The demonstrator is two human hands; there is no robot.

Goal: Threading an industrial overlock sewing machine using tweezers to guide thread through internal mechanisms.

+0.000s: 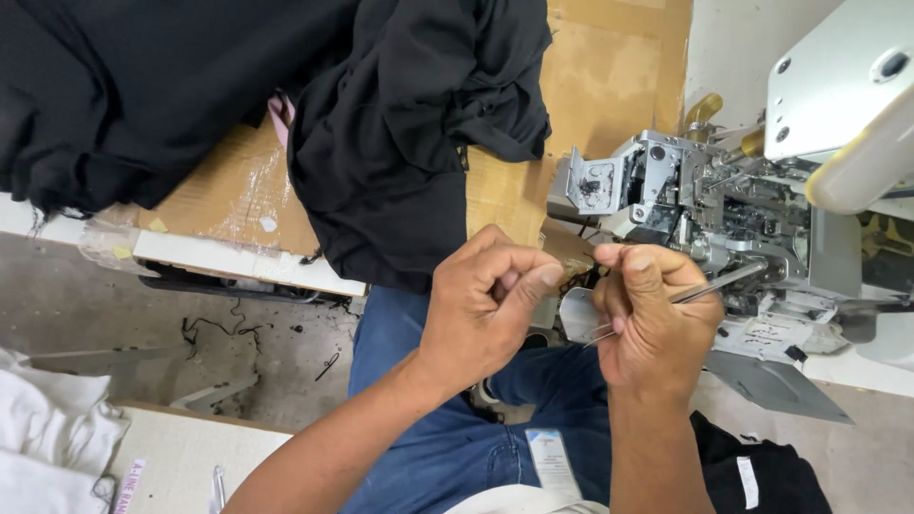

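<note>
— What were the hands doing right then?

— Both were up close together in front of the sewing machine (724, 219). The right hand (652, 319) was closed around a pair of tweezers (709, 288), thumb pressing them against the fingers, the tips aimed into the open works of the machine. Held that way, the fine points could reach where fingers would not fit.

— And the left?

— The left hand (486, 305) was curled shut, thumb pinched against the forefinger. It looked like it gripped something very thin, maybe a thread, but that was too small to make out.

— Why was the machine's front open?

— A small metal cover (595, 181) was swung out to the side, probably so the inner parts lay bare for the tweezers.

— What about the cloth?

— Black fabric (409, 124) was heaped on the cardboard-covered table (590, 86), pushed away from the machine, likely to keep it clear of the hands. More of it lay piled at the far left.

— Anything below?

— The person's blue jeans (428, 447), and a concrete floor (114, 305) with loose thread scraps.
</note>
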